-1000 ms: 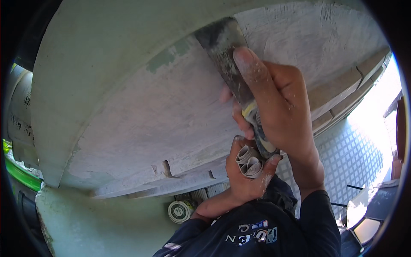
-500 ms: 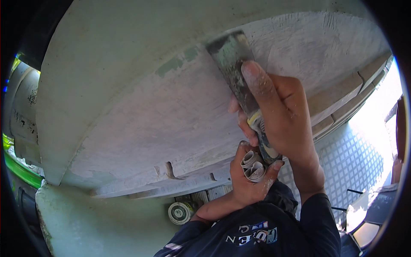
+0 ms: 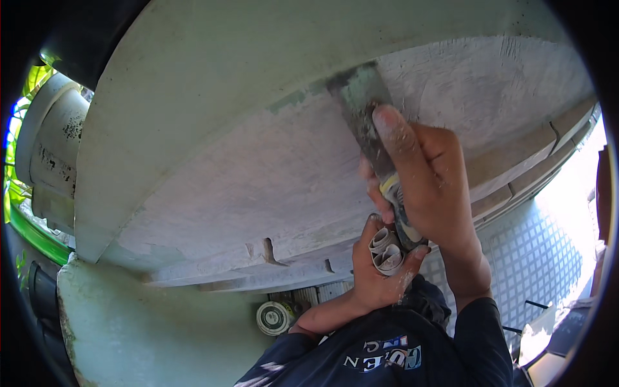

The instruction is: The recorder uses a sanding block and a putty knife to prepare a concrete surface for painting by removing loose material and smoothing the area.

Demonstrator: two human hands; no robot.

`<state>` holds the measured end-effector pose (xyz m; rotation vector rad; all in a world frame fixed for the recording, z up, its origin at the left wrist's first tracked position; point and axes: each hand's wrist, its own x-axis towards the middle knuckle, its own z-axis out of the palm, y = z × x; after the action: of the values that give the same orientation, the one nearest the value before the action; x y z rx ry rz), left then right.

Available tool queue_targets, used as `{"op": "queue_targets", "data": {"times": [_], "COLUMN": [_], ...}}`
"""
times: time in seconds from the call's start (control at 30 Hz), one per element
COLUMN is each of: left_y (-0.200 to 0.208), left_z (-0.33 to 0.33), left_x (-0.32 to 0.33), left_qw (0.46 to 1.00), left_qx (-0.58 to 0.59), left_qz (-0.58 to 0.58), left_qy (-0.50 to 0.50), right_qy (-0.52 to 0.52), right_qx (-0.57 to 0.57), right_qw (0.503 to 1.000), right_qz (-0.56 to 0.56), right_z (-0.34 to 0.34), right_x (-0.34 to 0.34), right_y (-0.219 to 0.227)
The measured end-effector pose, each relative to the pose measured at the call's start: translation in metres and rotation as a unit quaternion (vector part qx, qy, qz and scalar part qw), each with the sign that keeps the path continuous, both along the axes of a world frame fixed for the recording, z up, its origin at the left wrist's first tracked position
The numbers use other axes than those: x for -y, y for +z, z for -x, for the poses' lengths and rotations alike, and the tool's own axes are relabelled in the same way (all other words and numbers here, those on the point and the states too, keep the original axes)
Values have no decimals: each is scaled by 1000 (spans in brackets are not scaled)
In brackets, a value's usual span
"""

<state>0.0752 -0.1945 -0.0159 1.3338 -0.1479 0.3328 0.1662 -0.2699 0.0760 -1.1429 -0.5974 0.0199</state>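
My right hand is closed round the handle of a putty knife, thumb pressed along its smeared metal blade. The blade's wide end lies at the curved border between a pale, rough plaster patch and the smooth light green surface. Below it, my left hand is closed on pale rolled sheets, their curled ends facing up. The end of the knife's handle sits right beside these rolls. White dust coats fingers of both hands.
A round tub stands low by my left forearm. Curved ledges run along the right. Beyond them lies a patterned floor with a chair. At the left are a pale pipe-like column and a green rim.
The whole view has shifted a little, so the surface appears further right and the knife's blade slightly lower. Both hands keep the same grips.
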Motion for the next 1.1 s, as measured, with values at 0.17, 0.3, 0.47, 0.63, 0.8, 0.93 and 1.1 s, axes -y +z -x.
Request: {"op": "queue_targets", "data": {"times": [0.17, 0.3, 0.47, 0.63, 0.8, 0.93, 1.1], "left_y": [12, 11, 7, 8, 16, 14, 13], "left_z": [1, 4, -2, 4, -3, 2, -5], "left_x": [0, 3, -2, 0, -1, 2, -4], "left_qw": [1000, 999, 1000, 1000, 1000, 998, 999], "left_qx": [-6, -32, -4, 2, -9, -10, 13], "left_qz": [5, 10, -4, 8, 4, 61, -6], "left_qy": [-20, -25, -14, -17, -24, -19, -31], "right_qy": [20, 32, 23, 38, 25, 28, 16], "right_qx": [-7, -11, 7, 2, 3, -13, 18], "right_qw": [1000, 999, 1000, 999, 1000, 999, 1000], "right_qz": [-2, 5, -4, 2, -1, -6, -18], "right_z": [-3, -3, -5, -2, -4, -2, -6], "right_x": [3, 4, 0, 1, 2, 0, 0], "right_y": [9, 2, 12, 3, 15, 8, 16]}}
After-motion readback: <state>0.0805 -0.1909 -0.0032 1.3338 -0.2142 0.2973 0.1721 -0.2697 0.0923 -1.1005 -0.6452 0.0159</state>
